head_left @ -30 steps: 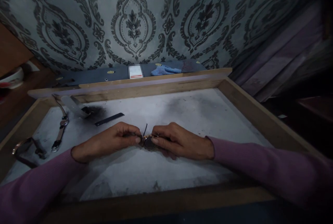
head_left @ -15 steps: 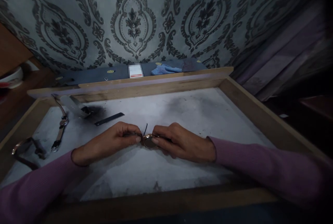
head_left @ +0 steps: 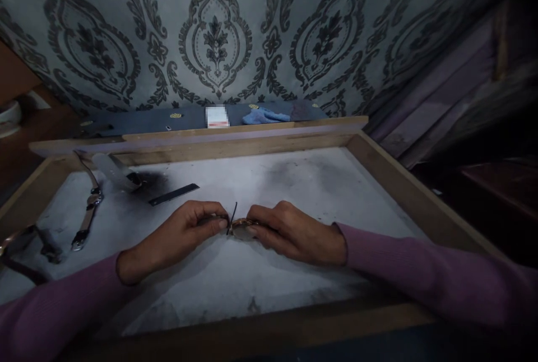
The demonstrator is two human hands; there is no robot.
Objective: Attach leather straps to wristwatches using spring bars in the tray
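Left fingers (head_left: 210,207) — pinching dark strap (head_left: 207,219) | right fingers (head_left: 269,236) — pinching watch (head_left: 241,231) edge | watch between both

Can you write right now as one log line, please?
left hand: pinching dark band | right hand: holding gold-edged watch | thin dark stick: between hands | black strip: lying beyond left hand

1 head camera | faces forward, down | near hands (head_left: 290,233), over tray (head_left: 260,174) | patterned wall (head_left: 216,42) beyond
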